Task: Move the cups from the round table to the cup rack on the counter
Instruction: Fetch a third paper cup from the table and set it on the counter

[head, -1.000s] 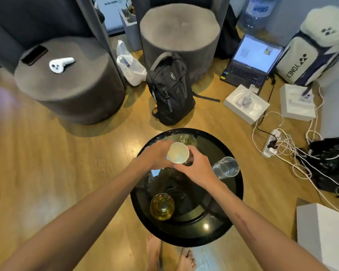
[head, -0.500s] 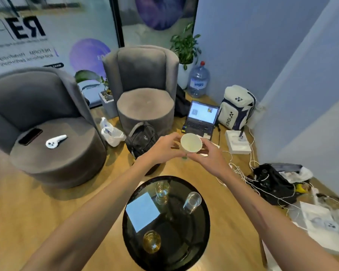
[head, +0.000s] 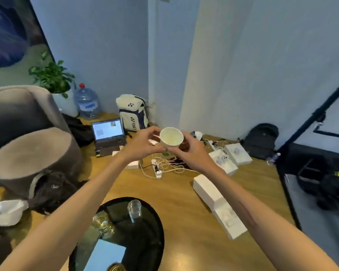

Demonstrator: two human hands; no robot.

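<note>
A white paper cup is held out in front of me at chest height, its mouth tilted toward the camera. My left hand grips its left side and my right hand grips its right side and base. Below, the round black glass table carries a clear glass, a second clear glass to its left, and the rim of an amber cup at the frame's bottom edge. No cup rack or counter is in view.
A grey armchair and black backpack stand at left. On the wooden floor lie an open laptop, a power strip with cables, white boxes and bags. A black stand pole leans at right.
Both hands lifted the paper cup off the table and now hold it higher. My view has swung up and to the right, so the table has dropped to the lower left.
</note>
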